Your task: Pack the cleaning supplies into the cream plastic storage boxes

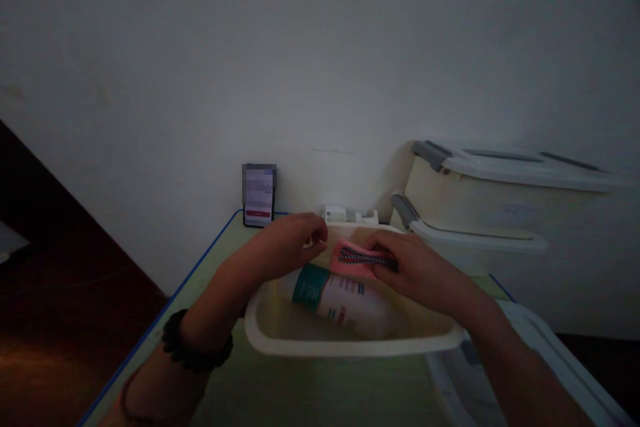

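A cream plastic tub (350, 348) stands on the table in front of me. My right hand (410, 267) is over its right side, fingers closed on a folded black-and-white braided cord (363, 257). Right behind the cord is a pink piece (343, 267), soft or thin in look; whether my fingers also grip it I cannot tell. My left hand (295, 243) hovers over the tub's left rim, fingers loosely curled, thumb apart, nothing seen between them. Inside the tub a white bottle with a green band (345, 300) lies on its side, below both hands.
A phone (259, 197) leans upright against the wall at the table's back left. Small white items (347, 215) sit behind the tub. Lidded storage boxes (480, 207) are stacked at the right. A pale lid-like piece (465, 387) lies at the front right of the green table (310, 390).
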`<state>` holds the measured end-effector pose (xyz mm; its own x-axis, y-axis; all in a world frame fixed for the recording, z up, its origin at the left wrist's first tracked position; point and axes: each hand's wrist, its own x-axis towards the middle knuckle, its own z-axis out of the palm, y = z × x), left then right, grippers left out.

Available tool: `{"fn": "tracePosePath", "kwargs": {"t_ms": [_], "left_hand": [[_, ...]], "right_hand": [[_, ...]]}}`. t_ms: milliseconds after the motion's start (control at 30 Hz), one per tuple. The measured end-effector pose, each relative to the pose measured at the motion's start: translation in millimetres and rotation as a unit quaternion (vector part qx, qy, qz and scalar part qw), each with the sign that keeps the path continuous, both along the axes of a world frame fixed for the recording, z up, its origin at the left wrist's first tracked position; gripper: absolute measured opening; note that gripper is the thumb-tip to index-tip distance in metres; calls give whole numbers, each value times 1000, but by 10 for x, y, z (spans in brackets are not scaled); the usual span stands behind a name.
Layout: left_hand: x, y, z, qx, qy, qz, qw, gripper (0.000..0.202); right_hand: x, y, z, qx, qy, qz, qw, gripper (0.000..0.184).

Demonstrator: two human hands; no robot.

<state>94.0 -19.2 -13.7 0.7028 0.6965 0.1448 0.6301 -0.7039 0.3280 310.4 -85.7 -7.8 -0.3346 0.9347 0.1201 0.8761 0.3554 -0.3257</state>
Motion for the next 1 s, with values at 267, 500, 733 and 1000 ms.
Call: {"fn": "tracePosePath", "kwargs": {"t_ms": [267,500,733,1000], "left_hand": [[-6,-17,-34,-8,117,-27,993,18],[-5,-60,17,1,178,-40,983,27],[-13,-15,-40,-13,173,-38,984,30],[-12,-40,-28,-11,158,-33,987,27]], "right_hand": [[-111,138,143,-54,-116,2,992,16],[-332,305,103,-87,-214,53,972,22],[-281,499,-31,-150,-241,118,952,24],[-261,566,-231,-188,-250,104,944,26]]}}
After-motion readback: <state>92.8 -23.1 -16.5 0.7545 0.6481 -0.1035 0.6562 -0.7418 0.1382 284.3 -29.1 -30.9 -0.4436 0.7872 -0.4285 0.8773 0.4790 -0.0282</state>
